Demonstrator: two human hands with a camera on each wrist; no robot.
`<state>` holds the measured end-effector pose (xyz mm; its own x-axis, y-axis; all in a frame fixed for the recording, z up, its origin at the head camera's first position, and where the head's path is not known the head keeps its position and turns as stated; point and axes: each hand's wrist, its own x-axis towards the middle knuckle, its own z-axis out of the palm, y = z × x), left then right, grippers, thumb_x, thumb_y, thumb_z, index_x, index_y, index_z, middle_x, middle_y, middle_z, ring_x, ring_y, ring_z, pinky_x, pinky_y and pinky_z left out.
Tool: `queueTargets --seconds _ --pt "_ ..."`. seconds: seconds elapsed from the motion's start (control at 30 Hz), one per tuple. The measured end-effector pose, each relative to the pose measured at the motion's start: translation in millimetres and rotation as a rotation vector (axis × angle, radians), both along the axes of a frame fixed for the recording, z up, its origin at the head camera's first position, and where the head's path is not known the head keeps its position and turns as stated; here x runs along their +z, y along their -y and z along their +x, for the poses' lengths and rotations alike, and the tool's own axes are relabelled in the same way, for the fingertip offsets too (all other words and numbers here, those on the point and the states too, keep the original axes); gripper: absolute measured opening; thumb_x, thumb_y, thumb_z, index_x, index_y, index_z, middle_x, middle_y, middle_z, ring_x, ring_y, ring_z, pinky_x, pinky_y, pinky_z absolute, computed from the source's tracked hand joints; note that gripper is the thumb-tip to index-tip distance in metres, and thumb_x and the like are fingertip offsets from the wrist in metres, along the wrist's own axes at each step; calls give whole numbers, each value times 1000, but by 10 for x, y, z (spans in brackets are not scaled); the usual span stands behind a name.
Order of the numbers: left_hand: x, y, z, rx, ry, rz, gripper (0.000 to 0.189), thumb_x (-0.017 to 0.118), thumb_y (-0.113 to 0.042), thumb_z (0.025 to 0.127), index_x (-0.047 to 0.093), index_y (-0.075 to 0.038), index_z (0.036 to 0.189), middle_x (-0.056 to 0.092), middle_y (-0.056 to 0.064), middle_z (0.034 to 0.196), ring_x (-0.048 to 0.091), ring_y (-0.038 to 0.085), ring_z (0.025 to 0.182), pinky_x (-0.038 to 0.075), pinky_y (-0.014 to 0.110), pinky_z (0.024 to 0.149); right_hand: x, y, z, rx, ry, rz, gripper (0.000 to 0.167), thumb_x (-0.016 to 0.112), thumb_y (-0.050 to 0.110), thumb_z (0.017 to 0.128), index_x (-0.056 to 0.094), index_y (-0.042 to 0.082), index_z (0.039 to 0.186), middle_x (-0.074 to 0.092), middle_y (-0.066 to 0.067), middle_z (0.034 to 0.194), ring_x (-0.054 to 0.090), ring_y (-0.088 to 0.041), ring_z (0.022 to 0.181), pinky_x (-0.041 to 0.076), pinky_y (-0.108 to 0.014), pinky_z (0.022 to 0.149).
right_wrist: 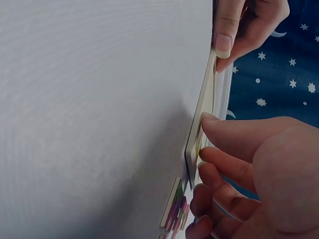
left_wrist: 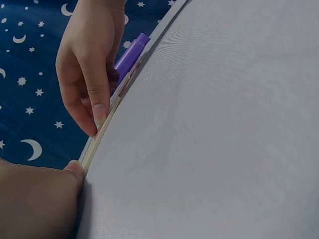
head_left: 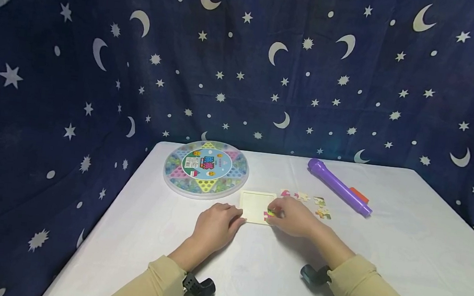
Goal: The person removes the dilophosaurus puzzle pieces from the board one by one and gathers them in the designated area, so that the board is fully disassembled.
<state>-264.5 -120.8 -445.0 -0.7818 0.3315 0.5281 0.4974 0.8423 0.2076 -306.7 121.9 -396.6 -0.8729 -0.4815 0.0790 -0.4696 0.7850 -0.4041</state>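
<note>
A shallow cream puzzle frame (head_left: 253, 207) lies on the white table. My left hand (head_left: 215, 225) grips its left edge; the right wrist view shows the thumb and a finger (right_wrist: 224, 46) pinching the corner. Over the frame's right side, my right hand (head_left: 295, 217) holds a small pink, yellow and green jigsaw piece (head_left: 267, 215) between thumb and fingers. The piece sits low at the frame's lower right, partly covered by the fingers. Several loose jigsaw pieces (head_left: 322, 213) lie just beyond and right of the right hand.
A round Chinese checkers box (head_left: 206, 166) with coloured marbles stands behind the left hand. At the back right lies a purple tube (head_left: 339, 186) with an orange-red part (head_left: 359, 195) beside it. A dark blue moon-and-star curtain (head_left: 246, 62) hangs behind the table (head_left: 403, 262).
</note>
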Motion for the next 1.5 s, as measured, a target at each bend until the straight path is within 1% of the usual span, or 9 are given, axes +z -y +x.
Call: queueTargets --seconds 0.2,0.37,0.6,0.87,1.03,1.3,1.5 --pt "5 -8 1 6 -1 0 23 74 -35 95 79 -15 105 75 1 97 71 22 93 58 44 71 21 36 -2 -9 12 -3 26 78 23 91 69 5 108 67 -3 98 62 -21 94 51 -48 93" --pt "6 -12 4 8 6 1 22 74 -35 96 79 -15 105 75 1 97 71 22 92 58 43 71 34 57 -6 -30 29 -16 28 79 24 91 65 6 106 64 -3 97 59 -20 89 51 -46 90" --pt "20 -7 3 10 -6 1 22 74 -35 95 79 -15 104 75 1 95 71 22 90 58 43 69 38 68 -7 -86 100 -61 27 80 23 91 59 15 106 70 -3 101 65 -20 91 54 -42 81" --pt "14 -3 15 8 -4 -4 21 74 -35 96 79 -15 103 75 0 95 71 22 90 58 43 70 14 41 12 -75 115 -116 25 79 19 91 59 18 106 72 -1 95 67 -19 85 54 -37 71" --pt "5 -2 17 9 -9 -1 21 74 -35 96 79 -16 102 75 0 94 71 22 89 58 43 69 2 14 18 -85 131 -146 21 76 19 93 61 19 108 71 2 90 65 -17 80 53 -34 68" --pt "-10 -3 11 12 -18 4 20 74 -35 96 79 -16 101 75 0 93 71 22 89 57 43 68 3 -94 9 -69 123 -189 22 76 21 94 61 14 109 68 1 87 61 -16 72 50 -35 64" --pt "-11 -6 8 11 -35 1 20 75 -35 95 79 -16 99 74 -1 91 70 21 86 57 42 65 26 -280 33 -121 153 -209 23 77 24 93 63 14 108 64 -1 86 60 -17 70 52 -34 61"
